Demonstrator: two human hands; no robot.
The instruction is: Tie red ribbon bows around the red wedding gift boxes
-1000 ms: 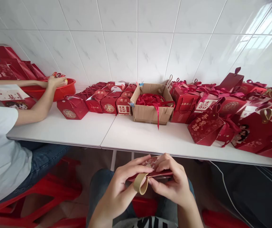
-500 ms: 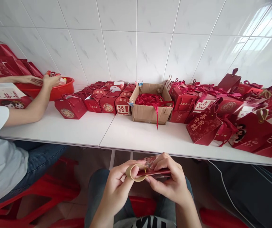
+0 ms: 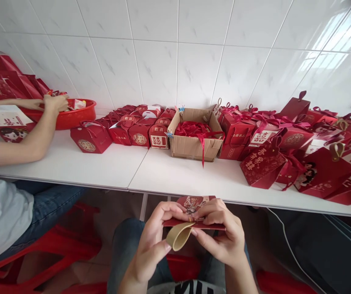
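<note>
Left hand [image 3: 154,234], thumb touching a gold strap loop [image 3: 178,230], and right hand [image 3: 225,229], thumb and fingers pinching, together hold a folded red card [image 3: 206,199] above the lap [image 3: 122,241], before the white table [image 3: 102,167]. Beyond, from left, a co-worker's hand [image 3: 56,102] hovers over a red basin [image 3: 79,119]; small red boxes [image 3: 140,134] stand grouped; an open cardboard carton [image 3: 194,148] holds red ribbon [image 3: 190,129]; ribbon-topped boxes [image 3: 238,130] crowd the right.
</note>
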